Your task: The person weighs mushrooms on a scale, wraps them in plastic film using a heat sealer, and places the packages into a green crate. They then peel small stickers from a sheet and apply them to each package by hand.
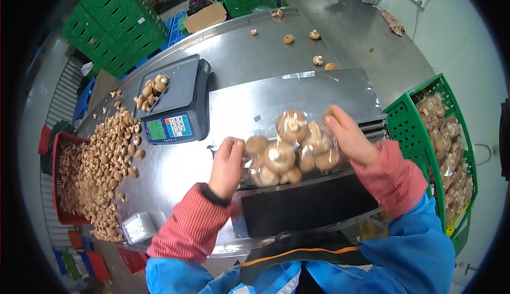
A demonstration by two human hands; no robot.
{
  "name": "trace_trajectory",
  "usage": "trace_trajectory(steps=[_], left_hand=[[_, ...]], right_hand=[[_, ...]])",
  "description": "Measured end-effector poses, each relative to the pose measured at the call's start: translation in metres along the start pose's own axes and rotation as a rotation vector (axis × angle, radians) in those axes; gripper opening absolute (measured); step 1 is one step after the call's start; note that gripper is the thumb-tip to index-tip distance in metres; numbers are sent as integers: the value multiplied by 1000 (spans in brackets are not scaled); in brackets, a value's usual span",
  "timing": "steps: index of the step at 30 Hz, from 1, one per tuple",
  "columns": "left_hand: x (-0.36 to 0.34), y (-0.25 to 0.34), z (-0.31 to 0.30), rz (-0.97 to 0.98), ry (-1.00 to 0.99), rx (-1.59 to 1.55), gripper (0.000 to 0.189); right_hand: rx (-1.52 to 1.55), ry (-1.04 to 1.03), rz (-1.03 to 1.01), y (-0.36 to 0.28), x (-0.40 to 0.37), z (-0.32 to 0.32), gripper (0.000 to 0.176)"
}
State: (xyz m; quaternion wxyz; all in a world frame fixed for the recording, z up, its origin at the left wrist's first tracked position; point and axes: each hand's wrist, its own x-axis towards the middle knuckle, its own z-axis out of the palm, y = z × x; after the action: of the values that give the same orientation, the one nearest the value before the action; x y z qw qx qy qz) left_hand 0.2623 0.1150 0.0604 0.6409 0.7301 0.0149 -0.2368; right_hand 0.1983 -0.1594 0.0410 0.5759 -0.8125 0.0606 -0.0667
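Observation:
A clear-wrapped pack of brown mushrooms (289, 150) is held between both hands above a steel wrapping machine (249, 105). My left hand (227, 165) grips the pack's left end. My right hand (345, 134) grips its right end, fingers closed on the film. Below the pack lies the machine's black pad (308, 206).
A scale (178, 103) with a tray of mushrooms (151, 91) stands to the left. Loose mushrooms (109, 161) are heaped beside a red crate (57, 180). A green crate (414, 129) with packed mushrooms stands at the right. Green crates (117, 23) are stacked at the back.

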Motion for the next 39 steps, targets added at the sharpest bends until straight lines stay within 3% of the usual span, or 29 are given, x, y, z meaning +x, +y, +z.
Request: trace_trajectory(steps=[2, 4, 5, 6, 9, 10, 11, 12, 14, 16, 19, 22, 24, 26, 27, 31, 33, 37, 39], left_hand=[[-46, -5, -7, -2, -51, -71, 16], [-81, -31, -11, 7, -39, -86, 14], [-92, -48, -13, -15, -74, -147, 12], [-102, -59, -11, -56, -50, -94, 12], [-95, -128, -9, 191, 119, 256, 10], [-96, -123, -4, 280, 142, 363, 10], [-93, -139, -8, 233, 128, 406, 9], [-90, -144, -11, 186, 115, 449, 8], [-94, -152, -16, 332, 170, 557, 5], [-95, -156, -20, 89, 98, 355, 7], [-105, -148, -18, -69, 78, 34, 10], [-118, -142, -19, -184, 60, -17, 15], [-120, -158, -31, -164, -25, 43, 20], [-123, -161, -36, -96, 55, 92, 27], [-123, -160, -40, -64, 91, 65, 27], [-145, -148, -77, -107, 194, 51, 28], [-161, -152, -95, -127, 219, 72, 27], [-186, -183, -109, 25, 266, 263, 24], [-192, -209, -108, -45, 267, 312, 24]], right_hand=[[-96, -15, -19, -16, -42, 3, 19], [36, -64, 150, -34, -82, 11, 16], [26, -50, 123, -27, -98, 18, 15], [17, -35, 94, -18, -111, 26, 14], [-122, 8, 109, 15, -133, 45, 14], [-208, 17, 101, 25, -136, 47, 15], [-230, -4, 118, 38, -142, 49, 14], [-94, -11, 218, 44, -149, 46, 13], [184, -14, 405, 54, -157, 35, 13], [357, 36, 483, 46, -161, 16, 15], [297, 146, 355, 55, -176, 3, 17], [-283, 28, 286, 57, -198, 7, 19], [-52, 160, 288, 64, -206, 15, 22], [179, 280, 277, 70, -206, 27, 29], [371, 383, 373, 58, -205, 30, 33], [550, 502, 475, 51, -225, 16, 31], [482, 474, 492, 54, -245, 5, 29], [335, 525, 659, 68, -286, -6, 27], [-183, 429, 519, 77, -298, 0, 25]])
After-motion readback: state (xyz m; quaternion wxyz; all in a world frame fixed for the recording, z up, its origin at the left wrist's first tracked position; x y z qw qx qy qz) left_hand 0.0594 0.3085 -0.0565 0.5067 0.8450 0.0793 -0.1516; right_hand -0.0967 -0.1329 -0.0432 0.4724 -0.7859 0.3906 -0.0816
